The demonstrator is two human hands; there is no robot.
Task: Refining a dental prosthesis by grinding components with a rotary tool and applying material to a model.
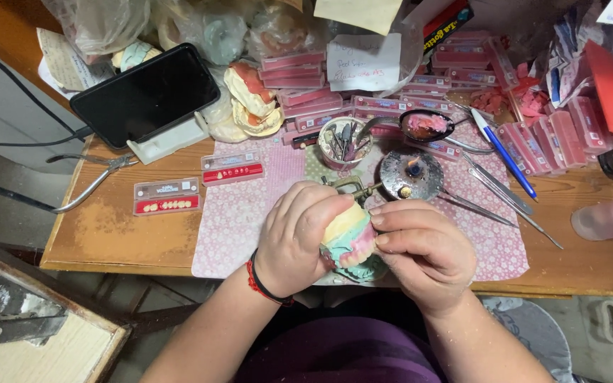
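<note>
Head view. Your left hand (pixel 294 237) cups the dental cast (pixel 350 241) from its left side, fingers curled together around the yellowish upper block and the thumb pressed on its top. Your right hand (pixel 423 252) closes in from the other side, fingers bunched and pinching at the pink wax and tooth row where the upper and lower halves meet. The cast (pale green plaster below, pink gum line between) sits in the air just above the near edge of the patterned mat (pixel 239 213), over your lap rather than over the wooden table (pixel 108 234).

Just behind your knuckles stands a small spirit burner (pixel 411 175) with its flame lit, and a brass fitting (pixel 349 186) pokes out between burner and cast. Long metal instruments (pixel 494 183) fan out to the right; two red-backed tooth cards (pixel 200 184) lie well apart to the left.

Risks, as judged from this position: the cast hangs past the table edge, so a slipped grip would likely drop it to the floor and chip the plaster. Pushing your hands forward could bring fingers or the wax near the flame, softening the setup. Hard pinching on the wax may shift a set tooth.
</note>
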